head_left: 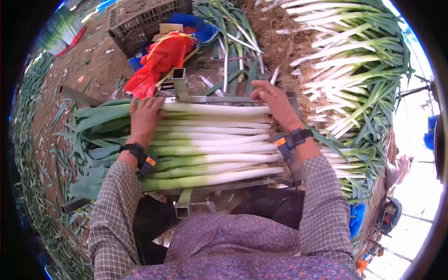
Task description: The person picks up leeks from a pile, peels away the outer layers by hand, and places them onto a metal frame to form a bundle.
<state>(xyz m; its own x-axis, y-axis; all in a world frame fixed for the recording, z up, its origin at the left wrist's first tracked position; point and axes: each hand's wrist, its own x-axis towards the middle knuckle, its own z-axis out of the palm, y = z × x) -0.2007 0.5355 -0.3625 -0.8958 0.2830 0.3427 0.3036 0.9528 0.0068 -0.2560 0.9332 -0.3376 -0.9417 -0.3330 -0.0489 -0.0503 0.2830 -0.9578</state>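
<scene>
Several long leeks lie side by side across a metal frame, white root ends to the right and green leaves to the left. My left hand rests on the far leek, near where its white stalk turns green, with its fingers curled over it. Beyond the root end of that far leek is my right hand, its fingers apart and slightly bent, holding nothing. Both wrists wear black bands with orange marks.
A large pile of leeks stretches along the right side. At the back stand a dark plastic crate and a red plastic bag. Square metal posts stick up at the frame's far side. Leaf scraps cover the ground at left.
</scene>
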